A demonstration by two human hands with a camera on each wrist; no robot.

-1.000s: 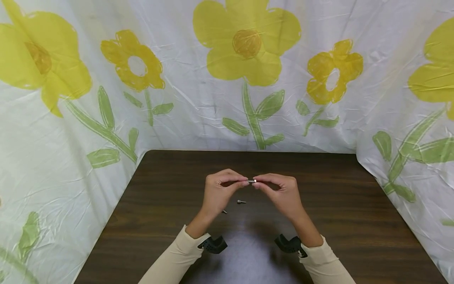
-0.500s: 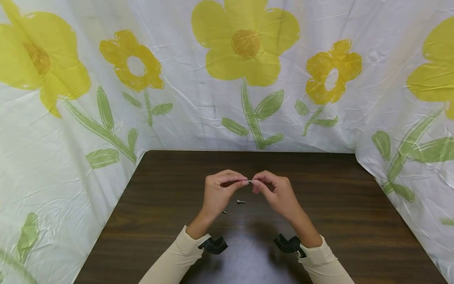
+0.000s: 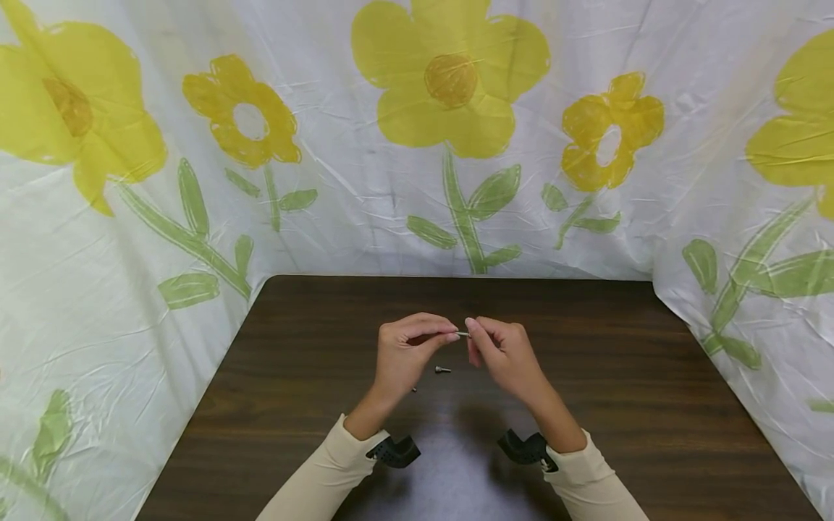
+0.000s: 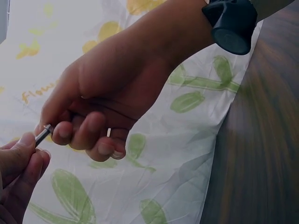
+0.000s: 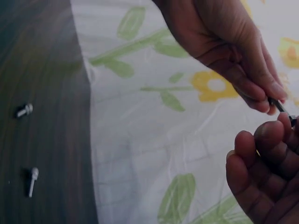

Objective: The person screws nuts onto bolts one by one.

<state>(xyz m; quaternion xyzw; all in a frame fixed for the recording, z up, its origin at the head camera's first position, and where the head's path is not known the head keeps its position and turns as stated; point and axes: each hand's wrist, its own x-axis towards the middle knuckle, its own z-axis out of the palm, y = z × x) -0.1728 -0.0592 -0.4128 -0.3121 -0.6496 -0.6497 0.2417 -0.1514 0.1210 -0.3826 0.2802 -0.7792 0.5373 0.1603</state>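
A dark brown table (image 3: pixel 280 391) with wood grain and rounded far corners shows a pale sheen near its front. Behind it and along both sides hangs a creased white cloth (image 3: pixel 352 217), printed with a big yellow flower (image 3: pixel 451 81) in the middle, smaller flowers (image 3: pixel 274 126) with white centres on either side, and green stems (image 3: pixel 464 213) with leaves (image 3: pixel 496 192). The left wrist view also catches orange lettering (image 4: pixel 39 92) on the cloth

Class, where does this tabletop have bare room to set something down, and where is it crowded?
Bare tabletop lies left of the left hand and right of the right hand, out to the cloth, and beyond both hands to the back edge. Crowded: the middle, where both hands meet at one bolt near two loose bolts.
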